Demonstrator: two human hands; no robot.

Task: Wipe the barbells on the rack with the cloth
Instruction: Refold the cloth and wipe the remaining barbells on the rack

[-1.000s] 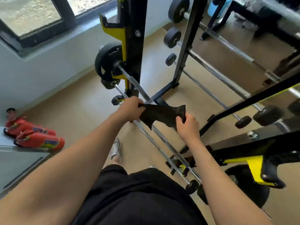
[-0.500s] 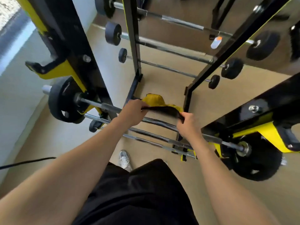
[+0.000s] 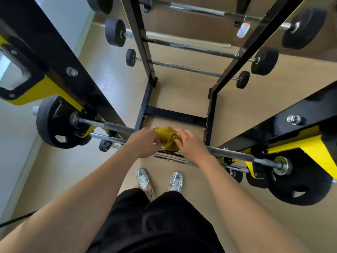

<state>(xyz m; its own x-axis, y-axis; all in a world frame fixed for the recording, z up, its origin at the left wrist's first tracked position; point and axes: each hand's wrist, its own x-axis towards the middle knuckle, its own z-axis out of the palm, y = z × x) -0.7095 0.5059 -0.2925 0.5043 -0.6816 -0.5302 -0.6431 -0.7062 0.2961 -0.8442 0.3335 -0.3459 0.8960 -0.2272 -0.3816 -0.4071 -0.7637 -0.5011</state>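
Observation:
A yellow cloth is bunched over the middle of the top barbell, which lies across the black and yellow rack with black plates at both ends. My left hand grips the cloth's left side. On its right side rests my right hand, fingers partly spread on the cloth. Two thinner barbells lie just below the top one, partly hidden by my hands.
Several more barbells with small black plates hang on the far side of the rack. The rack's base crossbar is on the tan floor. My shoes stand close under the bar. A wall runs along the left.
The cloth was stretched flat between my hands; now it is bunched and my hands have come close together at the bar's middle. The view has tipped further down.

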